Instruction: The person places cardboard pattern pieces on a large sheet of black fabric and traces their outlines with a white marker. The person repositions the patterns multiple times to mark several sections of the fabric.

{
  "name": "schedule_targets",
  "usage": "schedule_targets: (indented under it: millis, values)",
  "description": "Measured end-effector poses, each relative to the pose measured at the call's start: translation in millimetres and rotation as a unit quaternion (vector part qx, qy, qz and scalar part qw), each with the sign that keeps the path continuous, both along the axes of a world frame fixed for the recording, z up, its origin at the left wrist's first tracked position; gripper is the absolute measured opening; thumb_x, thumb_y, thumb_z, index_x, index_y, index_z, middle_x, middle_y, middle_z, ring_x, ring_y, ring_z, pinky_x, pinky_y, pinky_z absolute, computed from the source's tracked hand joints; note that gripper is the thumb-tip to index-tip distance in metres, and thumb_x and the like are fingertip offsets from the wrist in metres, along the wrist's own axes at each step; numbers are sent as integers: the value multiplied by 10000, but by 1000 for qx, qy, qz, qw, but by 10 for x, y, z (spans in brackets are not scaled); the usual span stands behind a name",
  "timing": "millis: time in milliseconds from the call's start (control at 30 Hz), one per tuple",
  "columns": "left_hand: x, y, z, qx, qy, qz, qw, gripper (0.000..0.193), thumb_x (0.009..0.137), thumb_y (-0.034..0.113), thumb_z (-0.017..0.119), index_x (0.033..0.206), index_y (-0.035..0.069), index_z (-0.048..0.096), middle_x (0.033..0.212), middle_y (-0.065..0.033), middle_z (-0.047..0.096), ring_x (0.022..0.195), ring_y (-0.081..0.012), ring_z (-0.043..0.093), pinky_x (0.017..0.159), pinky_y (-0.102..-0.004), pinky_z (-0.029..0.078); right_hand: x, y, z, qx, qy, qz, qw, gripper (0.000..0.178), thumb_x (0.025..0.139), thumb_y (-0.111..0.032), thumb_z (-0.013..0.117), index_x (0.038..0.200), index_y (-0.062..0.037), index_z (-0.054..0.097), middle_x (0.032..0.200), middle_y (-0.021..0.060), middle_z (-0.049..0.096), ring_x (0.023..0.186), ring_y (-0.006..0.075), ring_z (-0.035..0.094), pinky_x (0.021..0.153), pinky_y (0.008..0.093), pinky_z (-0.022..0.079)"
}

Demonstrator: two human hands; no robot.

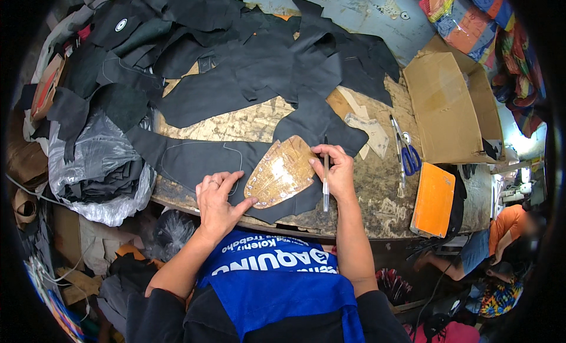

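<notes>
A shiny brown pattern template (pixel 282 173), rounded at the top and dotted with small holes along its left edge, lies on black leather (pixel 197 160) at the table's front. My left hand (pixel 219 200) rests open beside it, fingertips on the leather and thumb at the template's lower left edge. A slim pen (pixel 325 184) stands nearly in line with my forearm, held in my right hand (pixel 336 171), whose fingertips meet the template's right edge. Pale curved lines mark the leather left of the template.
Black leather pieces (pixel 259 60) heap across the worn wooden table (pixel 383 207). To the right are blue-handled scissors (pixel 408 157), an orange pad (pixel 433 199) and a cardboard box (pixel 442 107). A plastic bag of dark scraps (pixel 97 172) sits left. A person in orange (pixel 506 228) is at far right.
</notes>
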State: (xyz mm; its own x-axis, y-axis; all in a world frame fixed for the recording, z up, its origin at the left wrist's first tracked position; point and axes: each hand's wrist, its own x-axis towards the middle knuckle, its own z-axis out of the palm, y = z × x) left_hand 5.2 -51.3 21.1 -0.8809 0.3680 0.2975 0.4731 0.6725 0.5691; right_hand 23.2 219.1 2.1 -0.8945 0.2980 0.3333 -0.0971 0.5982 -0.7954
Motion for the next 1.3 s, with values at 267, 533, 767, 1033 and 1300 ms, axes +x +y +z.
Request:
schedule_targets:
  millis: [267,533,767,1033,1300]
  values:
    - [-7,22,21,-6,4,-7,1000,439,617,304,806,1003,129,692,913,-32,590,895,-228,515,801,-374,345,-3,26,-10,-15,-12,-3,1000,256,673,-9,742,916,-32,666,837,81,647,763,187,607,726,285,487]
    - [51,181,122,-7,21,-37,999,416,660,151,758,1060,123,647,1056,-71,556,991,-268,503,861,-405,364,-16,15,-17,-23,-9,-21,999,261,669,-5,735,920,-37,670,812,101,646,739,205,633,707,290,495]
    - [258,696,61,-31,31,-208,977,680,774,316,697,1333,31,435,1430,-242,302,1345,-439,248,1057,-565,243,-21,16,-12,-7,4,-17,1000,243,682,-16,724,919,-37,672,804,106,646,737,208,635,705,297,499]
    - [306,784,-128,-172,6,-229,958,890,833,609,500,1362,-93,351,1463,-262,263,1394,-391,173,1098,-552,162,-29,0,-20,-27,14,-9,1000,192,772,11,667,961,-21,657,849,54,658,766,137,587,722,263,484]
    - [296,787,-85,-173,8,-233,957,896,846,621,465,1346,-116,355,1452,-274,270,1390,-395,177,1103,-549,152,8,-376,425,-103,-17,87,991,170,900,-68,538,1005,24,635,860,83,602,765,125,569,679,247,461]
